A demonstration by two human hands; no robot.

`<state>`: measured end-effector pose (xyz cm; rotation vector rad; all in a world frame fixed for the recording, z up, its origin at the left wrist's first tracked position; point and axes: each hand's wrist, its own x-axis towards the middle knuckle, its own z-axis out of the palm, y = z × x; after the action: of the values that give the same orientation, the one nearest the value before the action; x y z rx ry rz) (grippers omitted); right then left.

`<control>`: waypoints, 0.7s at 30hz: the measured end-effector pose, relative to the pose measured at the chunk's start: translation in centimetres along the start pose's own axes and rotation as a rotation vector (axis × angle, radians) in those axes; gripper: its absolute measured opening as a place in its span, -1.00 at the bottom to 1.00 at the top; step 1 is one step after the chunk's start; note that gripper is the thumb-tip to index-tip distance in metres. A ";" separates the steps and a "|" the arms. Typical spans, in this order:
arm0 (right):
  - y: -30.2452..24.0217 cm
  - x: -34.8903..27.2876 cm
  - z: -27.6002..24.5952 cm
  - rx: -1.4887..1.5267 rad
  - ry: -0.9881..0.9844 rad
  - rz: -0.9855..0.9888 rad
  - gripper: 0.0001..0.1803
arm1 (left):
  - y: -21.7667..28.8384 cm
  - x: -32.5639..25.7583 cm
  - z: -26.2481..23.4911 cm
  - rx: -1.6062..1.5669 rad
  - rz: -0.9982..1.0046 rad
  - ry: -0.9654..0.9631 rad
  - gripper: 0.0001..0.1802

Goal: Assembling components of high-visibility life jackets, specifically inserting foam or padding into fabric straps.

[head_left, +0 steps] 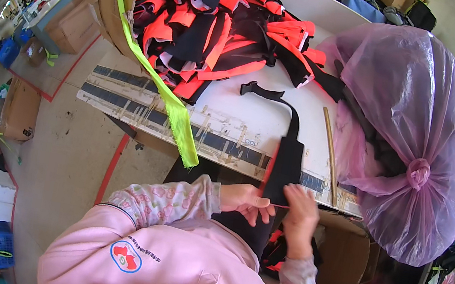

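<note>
— Listing, head view: black fabric piece [286, 164], draped over the table edge [221, 141]; soft, light, limp. Hold point?

— Lower end. Left hand [246, 200] pinches it there, fingers closed on cloth; right hand [301, 211] grips alongside. Forearms bent inward, wrists close together, below the purple bag [413, 126].

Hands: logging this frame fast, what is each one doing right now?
Left hand: closed, pinching the lower edge of the black fabric piece.
Right hand: fingers curled on the same black fabric piece; its exact grip cannot be told.
</note>
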<state>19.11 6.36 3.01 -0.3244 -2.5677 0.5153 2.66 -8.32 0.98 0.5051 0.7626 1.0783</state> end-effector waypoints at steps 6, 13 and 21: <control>0.6 -8.5 -19.3 0.279 0.420 0.620 -0.82 | 8.4 -2.0 -10.8 -0.014 0.706 1.095 -0.66; 2.3 -17.1 -27.8 0.423 0.453 1.052 -0.74 | 13.4 -4.2 -21.2 -0.232 0.822 1.263 -0.63; 11.8 -21.5 -17.6 0.056 -0.110 1.053 -0.52 | 10.7 -0.7 -16.5 0.051 0.836 1.158 -0.83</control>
<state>47.93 15.38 3.15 -1.6796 -2.2859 0.9591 -16.40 -4.56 -1.98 0.1806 1.6577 2.1908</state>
